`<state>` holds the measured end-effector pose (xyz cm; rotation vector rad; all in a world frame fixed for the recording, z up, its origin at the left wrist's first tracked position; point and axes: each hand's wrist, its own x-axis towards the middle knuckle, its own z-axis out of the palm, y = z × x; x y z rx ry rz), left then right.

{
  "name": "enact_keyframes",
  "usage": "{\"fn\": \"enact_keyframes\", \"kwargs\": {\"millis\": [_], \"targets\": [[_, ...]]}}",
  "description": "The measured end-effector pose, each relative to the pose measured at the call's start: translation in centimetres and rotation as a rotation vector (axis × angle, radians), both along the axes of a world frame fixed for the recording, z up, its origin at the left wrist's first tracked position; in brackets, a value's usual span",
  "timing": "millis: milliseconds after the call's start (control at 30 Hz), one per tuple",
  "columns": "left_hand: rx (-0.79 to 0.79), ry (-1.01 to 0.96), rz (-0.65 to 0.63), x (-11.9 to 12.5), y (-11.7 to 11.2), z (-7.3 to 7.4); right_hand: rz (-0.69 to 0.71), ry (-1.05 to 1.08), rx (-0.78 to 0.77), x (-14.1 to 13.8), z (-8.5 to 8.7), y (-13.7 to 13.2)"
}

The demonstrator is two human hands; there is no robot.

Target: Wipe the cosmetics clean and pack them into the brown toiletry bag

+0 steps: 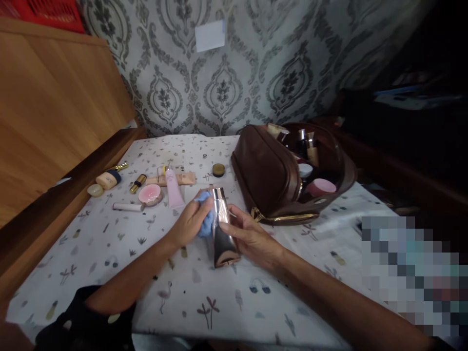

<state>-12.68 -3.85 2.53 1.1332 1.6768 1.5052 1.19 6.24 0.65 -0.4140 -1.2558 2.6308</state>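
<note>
A shiny metallic squeeze tube (pixel 224 234) with a silver cap stands tilted between my hands, cap end away from me. My right hand (pixel 252 234) grips it from the right, thumb across its front. In my left hand (pixel 192 219) is a bunched blue cloth (pixel 206 222), pressed to the tube's left side near the cap. Beyond my left hand lie a pink tube (pixel 173 187), a beige tube (pixel 187 178) and a round pink compact (pixel 150 194). A small dark-gold jar (pixel 218 169) sits past the metallic tube.
An open brown cosmetic bag (pixel 270 180) holding bottles and a pink-lidded jar (pixel 321 186) stands at the right. Farther left are a white stick (pixel 127 207), a gold-and-black lipstick (pixel 138 183) and a cream jar (pixel 108 180). Patterned cloth covers the table (pixel 183 302); a wooden panel (pixel 58 92) rises at left.
</note>
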Motion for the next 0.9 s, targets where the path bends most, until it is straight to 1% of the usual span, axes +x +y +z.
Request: {"fn": "enact_keyframes", "kwargs": {"millis": [67,133,200,267,333,433,500,600,667,733,767,900], "targets": [[-0.001,0.100,-0.022,1.1,-0.1,0.4,-0.059,0.030,-0.011,-0.1,-0.2,0.0],[0.008,0.153,-0.046,2.0,-0.3,0.7,-0.127,0.071,-0.006,-0.1,-0.2,0.0],[-0.009,0.159,-0.067,2.6,-0.5,0.8,-0.219,0.114,0.056,0.0,0.1,0.2],[-0.088,0.124,-0.084,2.9,-0.8,0.4,-0.304,0.157,0.168,0.2,0.6,0.3],[-0.187,0.064,-0.103,2.6,-1.0,-0.5,-0.361,0.207,0.272,0.5,1.3,0.3],[-0.248,-0.081,-0.149,1.6,-1.1,-2.0,-0.368,0.254,0.367,1.3,2.6,0.0],[-0.257,-0.161,-0.182,0.7,-1.2,-2.6,-0.361,0.264,0.450,2.3,3.5,-0.1],[-0.221,-0.239,-0.172,-0.2,-1.4,-2.4,-0.355,0.300,0.577,4.3,4.4,0.2],[-0.210,-0.294,-0.097,-0.4,-1.5,-2.1,-0.337,0.305,0.603,5.7,4.7,0.6],[-0.226,-0.352,-0.001,-0.3,-1.5,-1.9,-0.312,0.269,0.587,6.9,4.5,1.1],[-0.231,-0.368,0.026,-0.3,-1.5,-1.9,-0.304,0.255,0.578,7.3,4.2,1.4],[-0.227,-0.389,0.029,-0.2,-1.0,-2.2,-0.285,0.238,0.577,8.2,2.2,2.0]]}}
